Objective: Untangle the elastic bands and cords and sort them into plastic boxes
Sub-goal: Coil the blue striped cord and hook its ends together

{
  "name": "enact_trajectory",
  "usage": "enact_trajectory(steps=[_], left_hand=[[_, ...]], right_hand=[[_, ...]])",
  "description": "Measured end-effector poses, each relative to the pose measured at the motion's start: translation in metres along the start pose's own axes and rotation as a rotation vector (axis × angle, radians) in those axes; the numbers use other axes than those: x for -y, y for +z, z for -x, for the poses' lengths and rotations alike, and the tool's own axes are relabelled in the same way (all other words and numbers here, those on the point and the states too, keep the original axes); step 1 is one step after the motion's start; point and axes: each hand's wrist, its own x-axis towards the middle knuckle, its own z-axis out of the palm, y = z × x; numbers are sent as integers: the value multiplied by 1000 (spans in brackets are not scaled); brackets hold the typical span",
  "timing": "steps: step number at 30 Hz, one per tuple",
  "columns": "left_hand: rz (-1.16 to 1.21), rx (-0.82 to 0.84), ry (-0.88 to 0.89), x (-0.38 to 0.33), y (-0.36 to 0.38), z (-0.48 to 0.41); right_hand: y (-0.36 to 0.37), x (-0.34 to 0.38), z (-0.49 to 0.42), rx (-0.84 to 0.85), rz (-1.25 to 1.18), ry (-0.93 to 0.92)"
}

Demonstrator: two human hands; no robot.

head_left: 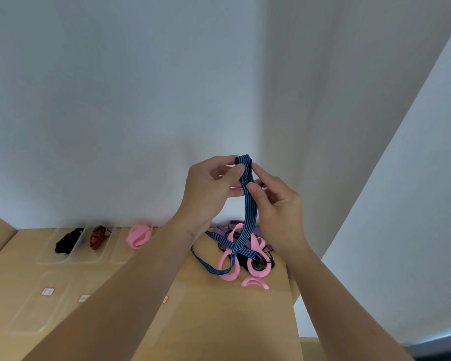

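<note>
A blue striped elastic band [250, 217] hangs from both hands, raised above the table. My left hand [211, 186] pinches its folded top end. My right hand [274, 201] pinches the band just below that. Its lower part trails down into a tangled pile [245, 256] of pink loops, purple bands and black cords on the table. Three clear plastic boxes stand in a row at the back: one holds a black cord bundle [67, 241], one a red-brown striped band [97, 237], one a pink band [139, 236].
The wooden table [219, 321] ends on the right, close to the pile. Clear lids with small labels [48, 291] lie in front of the boxes on the left. A white wall stands right behind the table.
</note>
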Motion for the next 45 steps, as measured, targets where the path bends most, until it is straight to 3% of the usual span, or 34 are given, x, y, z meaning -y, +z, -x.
enact_trajectory(steps=[6, 10, 12, 17, 22, 30, 34, 39, 42, 45], left_hand=[[82, 247, 21, -8, -14, 1], [52, 296, 51, -11, -17, 4], [-18, 237, 64, -12, -17, 3], [-117, 116, 101, -13, -15, 1], [-10, 111, 40, -18, -14, 3], [160, 117, 10, -28, -17, 5], [248, 112, -49, -28, -18, 8], [350, 103, -150, -27, -16, 10], [449, 116, -235, -29, -12, 10], [556, 79, -292, -28, 1, 13]], right_hand=[[-10, 16, -1, 83, -354, 250], [-17, 19, 0, 211, -469, 342], [-22, 22, 1, 264, -421, 340], [-23, 25, 3, 214, 61, 136], [-23, 32, 4, 194, 134, 36], [-27, 39, -2, 197, -97, 237], [-28, 41, -6, 285, -155, 251], [-30, 40, -11, 340, -418, 379], [-28, 38, -14, 291, -590, 426], [-19, 34, -15, 147, -648, 348]])
